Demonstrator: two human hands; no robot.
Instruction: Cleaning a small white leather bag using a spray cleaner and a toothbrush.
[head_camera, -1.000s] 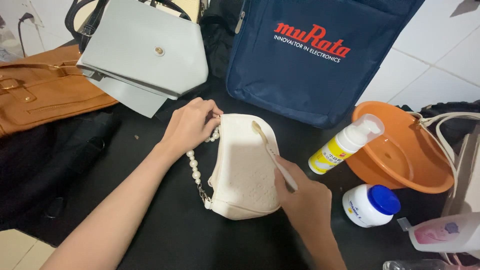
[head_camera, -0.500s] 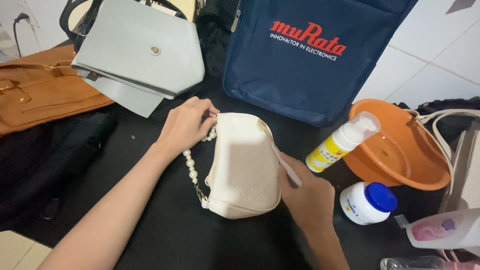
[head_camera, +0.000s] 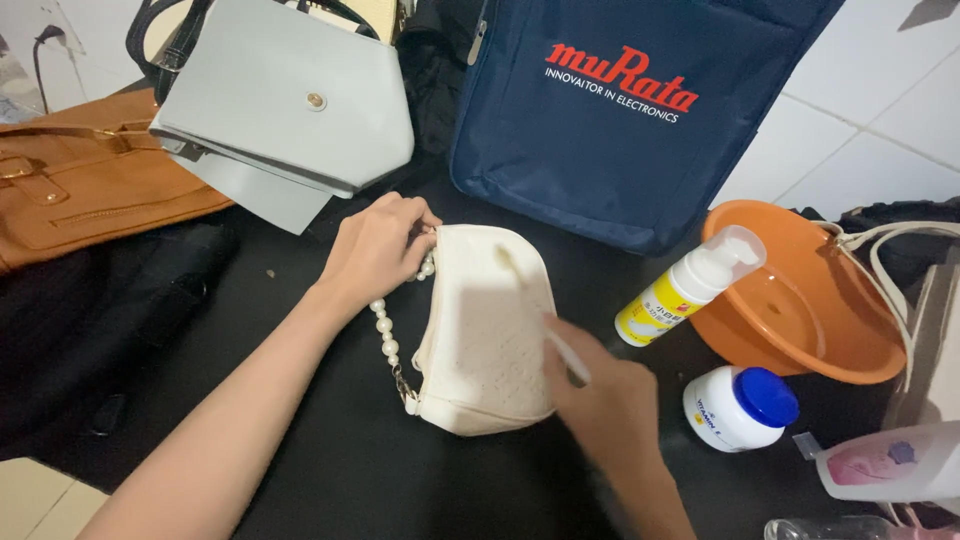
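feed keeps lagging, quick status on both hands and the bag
Left hand gripping top corner of small cream textured handbag by its pearl strap. Right hand holding pale toothbrush, bristles on bag face. Nothing in the way.

The right hand (head_camera: 610, 405) is motion-blurred, and so is the pale toothbrush (head_camera: 535, 310) it grips; the bristle end cannot be made out against the cream handbag (head_camera: 485, 335). The left hand (head_camera: 378, 245) covers that bag's upper left corner. The picture's top edge cuts off the navy bag (head_camera: 620, 120) and the grey handbag (head_camera: 285, 100); the left edge cuts the tan bag (head_camera: 80, 185). At the lower right corner, a pink-labelled bottle (head_camera: 890, 465) and a clear bottle (head_camera: 840, 528) are only partly in frame.
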